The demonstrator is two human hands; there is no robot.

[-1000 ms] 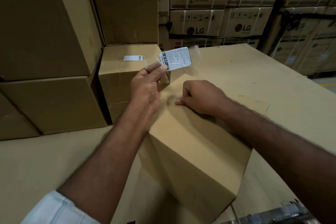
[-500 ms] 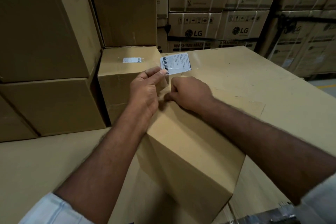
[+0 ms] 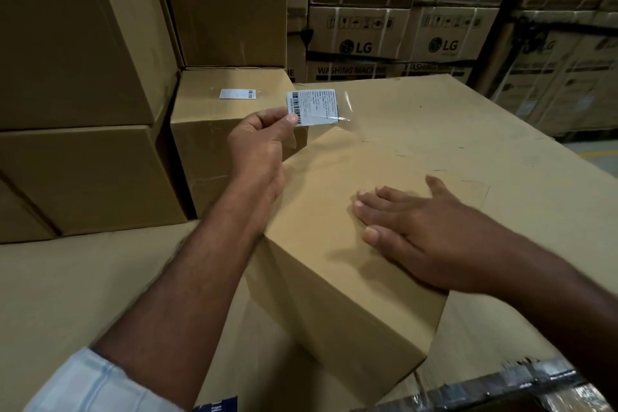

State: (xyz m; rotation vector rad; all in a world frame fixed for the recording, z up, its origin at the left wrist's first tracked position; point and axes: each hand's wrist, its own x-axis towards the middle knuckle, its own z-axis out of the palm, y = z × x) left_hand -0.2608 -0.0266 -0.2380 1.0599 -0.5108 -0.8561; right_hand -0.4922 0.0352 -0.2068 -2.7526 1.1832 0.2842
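A plain brown cardboard box [image 3: 327, 284] sits in front of me on a wide cardboard surface [image 3: 468, 130]. My left hand [image 3: 259, 140] pinches a white barcode label [image 3: 312, 107] by its left edge, held in the air above the box's far corner; clear tape trails from the label's right side. My right hand [image 3: 411, 227] lies flat on the box's top with fingers straight, pointing left.
A smaller box [image 3: 214, 130] with a white label [image 3: 237, 94] stuck on top stands just behind my left hand. Large plain cartons [image 3: 73, 77] are stacked at the left. Strapped LG washing machine cartons [image 3: 394, 30] fill the back. Wrapped dark goods [image 3: 521, 388] lie at bottom right.
My right hand has opened from a fist near the box's far edge and slid back toward me, now flat on the top. The left hand keeps the label raised.
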